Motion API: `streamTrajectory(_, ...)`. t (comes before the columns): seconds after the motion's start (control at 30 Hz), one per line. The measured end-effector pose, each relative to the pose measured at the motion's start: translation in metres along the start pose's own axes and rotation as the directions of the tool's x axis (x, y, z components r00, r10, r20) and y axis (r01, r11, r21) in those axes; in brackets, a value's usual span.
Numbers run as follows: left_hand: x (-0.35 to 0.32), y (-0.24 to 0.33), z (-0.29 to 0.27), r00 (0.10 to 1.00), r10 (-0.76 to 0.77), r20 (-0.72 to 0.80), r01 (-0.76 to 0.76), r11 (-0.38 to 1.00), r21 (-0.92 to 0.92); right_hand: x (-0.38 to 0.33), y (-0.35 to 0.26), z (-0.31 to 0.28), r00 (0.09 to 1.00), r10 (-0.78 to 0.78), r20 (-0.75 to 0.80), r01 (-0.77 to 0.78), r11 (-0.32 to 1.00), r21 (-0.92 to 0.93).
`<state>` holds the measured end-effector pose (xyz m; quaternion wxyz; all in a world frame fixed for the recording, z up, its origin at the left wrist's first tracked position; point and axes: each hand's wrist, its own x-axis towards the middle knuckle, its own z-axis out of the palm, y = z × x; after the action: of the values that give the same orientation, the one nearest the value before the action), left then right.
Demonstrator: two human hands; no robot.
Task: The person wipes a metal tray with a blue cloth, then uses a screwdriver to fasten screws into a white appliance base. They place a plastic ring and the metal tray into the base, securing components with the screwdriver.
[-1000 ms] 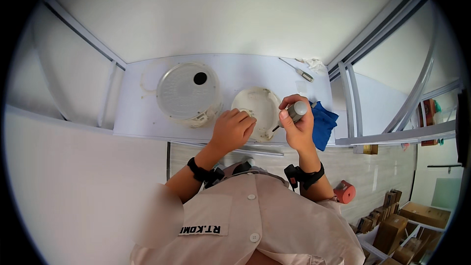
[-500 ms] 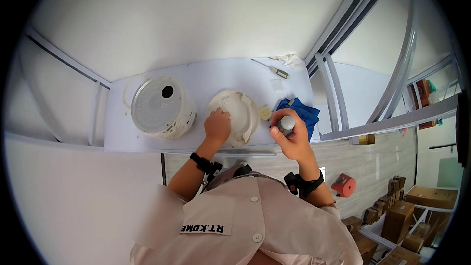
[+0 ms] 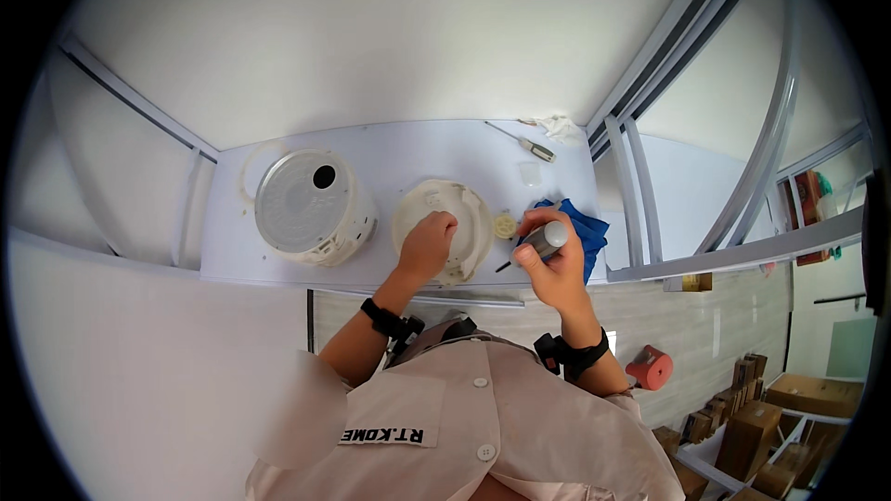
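My right hand [image 3: 557, 271] is wrapped round a screwdriver [image 3: 554, 236] with a grey handle, its thin dark shaft slanting down to the left. My left hand [image 3: 431, 243] has its fingers curled together over a round white plastic cover [image 3: 471, 223]; whatever they may pinch is hidden. Between the cover and my right hand lies a small pale-yellow round part [image 3: 504, 225]. To the left stands a white drum-shaped appliance body [image 3: 299, 204] with a metal-grey top and a dark round hole. A blue cloth [image 3: 592, 234] is bunched just beyond my right hand.
A second screwdriver [image 3: 538, 150] lies at the table's back right, beside crumpled white tissue [image 3: 561, 128] and a small clear bag [image 3: 529, 173]. Grey frame posts [image 3: 642, 190] border the white table [image 3: 408, 144]. Cardboard boxes [image 3: 750, 417] and a red roll [image 3: 653, 367] are on the floor at right.
The screwdriver has tilted, so its shaft now shows. My left hand has shifted right over the cover, with its fingers curled closer.
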<state>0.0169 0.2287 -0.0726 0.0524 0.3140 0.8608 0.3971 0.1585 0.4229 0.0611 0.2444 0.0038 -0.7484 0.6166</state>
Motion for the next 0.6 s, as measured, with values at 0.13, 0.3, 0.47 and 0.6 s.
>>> streamTrajectory(0.13, -0.007, 0.028, -0.025, 0.999, 0.017, 0.033, -0.010, 0.980, -0.198, 0.005, 0.003, 0.005, 0.999, -0.032, -0.027, 0.032, 0.999, -0.005)
streamTrajectory(0.3, -0.016, 0.037, -0.058, 0.980, 0.197, -0.023, -0.198, 0.972, -0.130, 0.007, 0.004, 0.016, 0.996, -0.044, -0.076, 0.052, 0.992, 0.112)
streamTrajectory(0.47, -0.030, 0.034, -0.082, 0.982, 0.179, -0.053, -0.185, 0.971, -0.154, 0.013, 0.003, 0.027, 0.990, -0.061, -0.130, 0.090, 0.969, 0.229)
streamTrajectory(0.6, -0.042, 0.041, -0.105, 0.998, 0.059, -0.018, -0.062, 0.972, -0.228, 0.020, -0.006, 0.041, 0.982, -0.083, -0.167, 0.132, 0.941, 0.310)
